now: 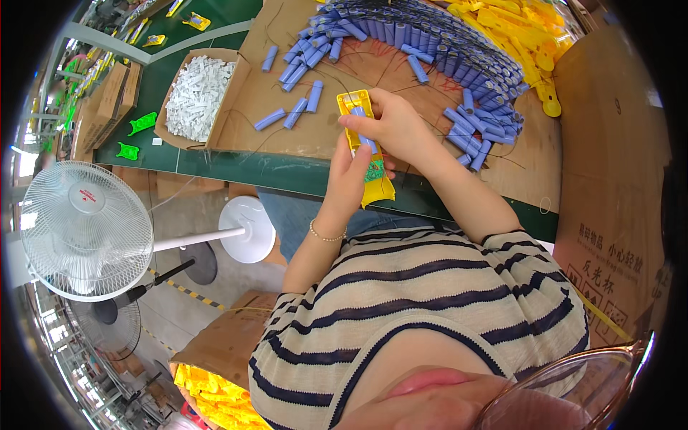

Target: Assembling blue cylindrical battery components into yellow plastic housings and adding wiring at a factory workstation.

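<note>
Between my hands, over the table's near edge, a long yellow plastic housing [378, 193] is held at a tilt. A blue cylindrical battery cell [367, 140] lies in its cavity, and a green circuit board [375, 170] sits lower down in it. My left hand [348, 174] is closed round the housing's left side, thumb along the cell. From the right, my right hand [398, 127] grips the upper part, its thumb across the front near the cell. The fingers behind the housing are mostly hidden. Loose blue cells [294, 113] lie on the cardboard just left of my hands.
Rows of blue cells with wires [444, 54] curve across the far side. Yellow housings [516, 29] are heaped behind them. A cardboard tray [234, 93] of small white parts stands left, near green plastic pieces [142, 123]. A tall carton [609, 143] borders the right; a fan [87, 229] stands left.
</note>
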Demonstrator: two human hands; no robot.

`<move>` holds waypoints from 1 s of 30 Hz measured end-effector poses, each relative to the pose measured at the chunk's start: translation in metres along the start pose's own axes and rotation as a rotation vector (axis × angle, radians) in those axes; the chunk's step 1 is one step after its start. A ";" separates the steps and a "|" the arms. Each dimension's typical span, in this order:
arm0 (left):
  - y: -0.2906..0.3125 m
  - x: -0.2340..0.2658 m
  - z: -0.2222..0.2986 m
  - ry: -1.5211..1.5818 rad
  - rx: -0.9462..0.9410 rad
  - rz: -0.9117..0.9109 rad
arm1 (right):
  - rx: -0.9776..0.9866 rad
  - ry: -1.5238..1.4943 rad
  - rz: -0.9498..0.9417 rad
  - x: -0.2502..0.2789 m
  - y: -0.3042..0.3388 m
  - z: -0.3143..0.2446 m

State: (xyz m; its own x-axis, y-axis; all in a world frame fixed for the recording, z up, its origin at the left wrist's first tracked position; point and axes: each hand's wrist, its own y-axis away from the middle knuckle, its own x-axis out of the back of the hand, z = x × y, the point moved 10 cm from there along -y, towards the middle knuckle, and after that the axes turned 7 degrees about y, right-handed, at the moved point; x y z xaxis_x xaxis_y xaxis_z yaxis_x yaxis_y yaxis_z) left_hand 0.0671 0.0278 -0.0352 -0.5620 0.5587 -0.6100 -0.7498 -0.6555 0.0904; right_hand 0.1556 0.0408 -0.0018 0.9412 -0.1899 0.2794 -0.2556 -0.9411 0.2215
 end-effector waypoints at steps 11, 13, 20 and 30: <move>0.002 0.016 0.000 0.123 0.071 -0.028 | 0.084 0.260 0.085 -0.013 -0.016 -0.001; 0.003 0.017 -0.001 0.138 0.076 -0.041 | 0.079 0.241 0.076 -0.017 -0.017 0.001; 0.000 0.028 0.019 0.045 -0.071 0.011 | 0.009 -0.379 -0.202 -0.047 -0.009 0.002; 0.039 0.080 0.039 0.085 -0.230 0.219 | 0.583 0.297 0.001 -0.056 -0.106 -0.108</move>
State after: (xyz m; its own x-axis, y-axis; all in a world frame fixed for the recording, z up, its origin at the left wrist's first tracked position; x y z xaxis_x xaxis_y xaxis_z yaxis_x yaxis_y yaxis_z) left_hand -0.0205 0.0670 -0.0497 -0.6630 0.3536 -0.6598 -0.5104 -0.8583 0.0528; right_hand 0.1061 0.1816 0.0601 0.8185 -0.1844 0.5441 -0.0165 -0.9542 -0.2986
